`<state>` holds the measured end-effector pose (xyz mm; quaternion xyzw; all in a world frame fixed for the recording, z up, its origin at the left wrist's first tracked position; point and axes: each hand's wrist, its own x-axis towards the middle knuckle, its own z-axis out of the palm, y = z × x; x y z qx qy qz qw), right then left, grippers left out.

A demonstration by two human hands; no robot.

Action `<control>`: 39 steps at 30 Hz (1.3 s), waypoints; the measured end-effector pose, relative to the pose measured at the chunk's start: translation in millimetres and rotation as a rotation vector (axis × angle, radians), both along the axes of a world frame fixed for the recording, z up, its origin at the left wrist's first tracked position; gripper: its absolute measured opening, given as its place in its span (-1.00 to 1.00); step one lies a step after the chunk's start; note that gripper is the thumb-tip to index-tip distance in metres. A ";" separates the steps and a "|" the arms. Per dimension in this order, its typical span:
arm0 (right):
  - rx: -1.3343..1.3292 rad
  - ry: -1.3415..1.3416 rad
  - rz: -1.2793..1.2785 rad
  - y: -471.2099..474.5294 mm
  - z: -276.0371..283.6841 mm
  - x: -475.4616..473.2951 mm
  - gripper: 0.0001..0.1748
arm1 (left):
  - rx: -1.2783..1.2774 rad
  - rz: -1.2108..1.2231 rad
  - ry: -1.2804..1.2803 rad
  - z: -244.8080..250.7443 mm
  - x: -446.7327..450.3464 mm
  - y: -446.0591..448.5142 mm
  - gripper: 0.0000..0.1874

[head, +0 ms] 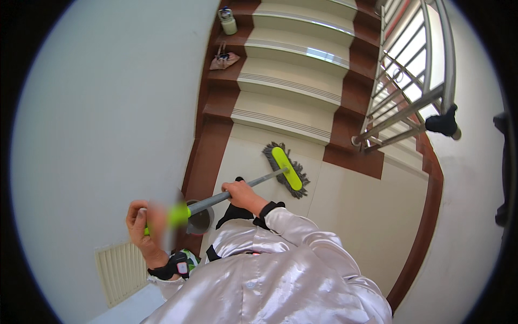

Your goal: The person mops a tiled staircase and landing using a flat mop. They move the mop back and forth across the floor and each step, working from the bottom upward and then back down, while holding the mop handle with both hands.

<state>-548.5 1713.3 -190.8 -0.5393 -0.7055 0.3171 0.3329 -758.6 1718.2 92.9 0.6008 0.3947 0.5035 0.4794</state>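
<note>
A flat mop with a lime-green head (pixel 286 168) and grey string fringe rests on the pale tiled landing, just below the lowest stair. Its grey metal pole (pixel 210 202) slants back toward me. My right hand (pixel 240 195) is closed around the middle of the pole. At the pole's green upper end, my left hand (pixel 141 229) curls around the grip; a blurred patch covers part of this hand and the handle. Both wrists wear black bands. Beneath the pole, a grey bucket (pixel 201 218) stands near the wall, partly hidden by the pole and the left arm.
Stairs (pixel 283 109) with brown side borders rise ahead. A small pink bag (pixel 225 60) and a bottle-like container (pixel 228 25) sit on the left of the steps. A metal railing (pixel 417 107) with a black cloth (pixel 442 121) on its end stands right. A vent grille (pixel 121 273) is on the left wall.
</note>
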 end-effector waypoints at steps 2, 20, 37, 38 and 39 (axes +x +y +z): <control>0.003 -0.015 0.022 -9.0 -8.3 8.4 -0.78 | 0.031 0.012 0.093 -6.5 2.6 0.3 -0.76; -0.248 -0.376 0.023 55.1 -59.6 -93.7 -0.68 | -0.516 -0.030 -0.037 -67.3 -148.7 47.9 -0.84; -0.059 -0.456 0.731 130.4 -48.2 -397.4 -0.78 | -0.229 0.696 -0.043 -42.1 -340.2 -39.2 -0.79; -0.064 -0.377 0.804 115.7 -42.1 -410.7 -0.79 | -0.217 0.752 -0.032 -31.9 -348.8 -52.3 -0.79; -0.065 -0.359 0.894 101.9 -35.6 -423.6 -0.80 | -0.193 0.791 -0.005 -20.9 -356.5 -63.8 -0.78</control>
